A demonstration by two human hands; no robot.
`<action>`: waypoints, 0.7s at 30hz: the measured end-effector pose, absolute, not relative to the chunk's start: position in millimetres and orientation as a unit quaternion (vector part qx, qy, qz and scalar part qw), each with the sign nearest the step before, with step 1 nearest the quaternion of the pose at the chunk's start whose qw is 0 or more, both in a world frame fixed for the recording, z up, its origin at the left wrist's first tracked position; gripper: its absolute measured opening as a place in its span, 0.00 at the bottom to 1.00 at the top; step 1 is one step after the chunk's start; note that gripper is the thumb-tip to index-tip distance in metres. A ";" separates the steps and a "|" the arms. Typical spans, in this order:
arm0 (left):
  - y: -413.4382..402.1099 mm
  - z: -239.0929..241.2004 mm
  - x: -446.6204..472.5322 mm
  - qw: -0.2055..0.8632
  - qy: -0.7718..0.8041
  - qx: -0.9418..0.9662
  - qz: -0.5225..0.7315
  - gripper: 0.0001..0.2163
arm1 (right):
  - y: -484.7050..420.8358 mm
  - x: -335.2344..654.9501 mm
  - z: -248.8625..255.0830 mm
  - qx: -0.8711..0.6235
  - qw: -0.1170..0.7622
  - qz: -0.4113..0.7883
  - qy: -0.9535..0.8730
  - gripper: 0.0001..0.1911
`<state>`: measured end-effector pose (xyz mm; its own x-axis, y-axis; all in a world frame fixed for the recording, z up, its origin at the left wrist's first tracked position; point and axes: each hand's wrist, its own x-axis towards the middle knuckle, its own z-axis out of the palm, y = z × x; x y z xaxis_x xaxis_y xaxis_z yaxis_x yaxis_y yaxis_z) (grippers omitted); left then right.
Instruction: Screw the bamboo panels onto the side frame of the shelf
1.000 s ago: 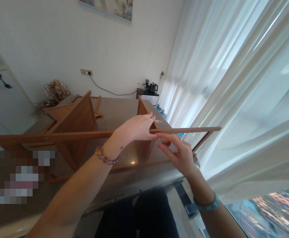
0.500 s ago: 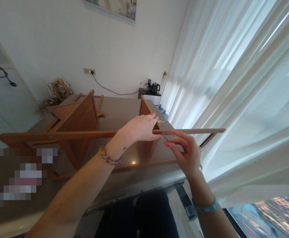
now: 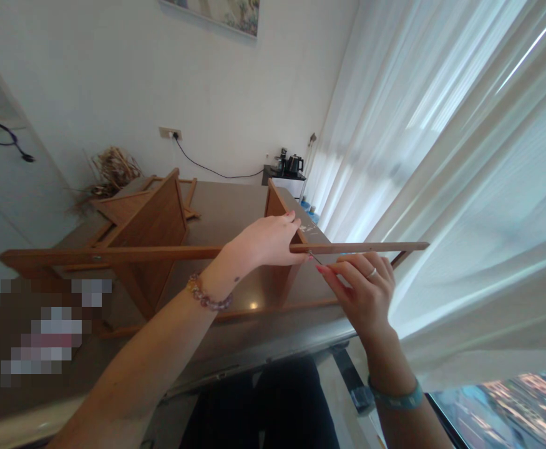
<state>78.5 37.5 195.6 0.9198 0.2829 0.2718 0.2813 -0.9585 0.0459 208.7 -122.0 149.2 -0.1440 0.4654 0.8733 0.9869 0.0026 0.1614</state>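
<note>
My left hand (image 3: 266,240) is closed round a long thin wooden board (image 3: 113,254) that I hold level across the view, above the brown table (image 3: 228,215). Just right of it, my right hand (image 3: 364,290) pinches a small thin metal tool (image 3: 314,257) whose tip touches the board's underside beside my left fingers. A ring shows on my right hand. An upright wooden panel (image 3: 275,209) stands under the board, behind my left hand.
More wooden furniture parts (image 3: 146,215) stand and lie on the table's left half. A dry plant (image 3: 111,168) sits in the far left corner, and a kettle set (image 3: 289,165) on a small cabinet by the wall. White curtains (image 3: 445,162) fill the right.
My right hand has turned and shifted right, fingers now curled above the small tool. The board and my left hand have stayed nearly still.
</note>
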 end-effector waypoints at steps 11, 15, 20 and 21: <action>36.9 195.6 79.5 0.004 0.140 0.980 0.139 0.34 | -119.3 178.2 145.6 -0.695 0.487 0.052 -0.526 0.21; 37.5 195.1 79.4 0.004 0.142 0.979 0.144 0.36 | -114.5 172.8 135.9 -0.652 0.551 0.111 -0.509 0.22; 37.1 197.0 78.3 0.011 0.138 0.981 0.137 0.34 | -111.0 178.7 121.1 -0.662 0.487 -0.169 -0.544 0.12; 37.2 196.9 78.3 0.013 0.140 0.981 0.136 0.34 | -110.4 182.0 118.2 -0.649 0.470 -0.239 -0.548 0.09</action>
<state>78.3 37.2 196.9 0.9241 0.2781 0.2621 0.2708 -0.9605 0.0642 182.0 -110.4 118.2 0.2845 0.4870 0.8258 0.9366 0.0425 -0.3477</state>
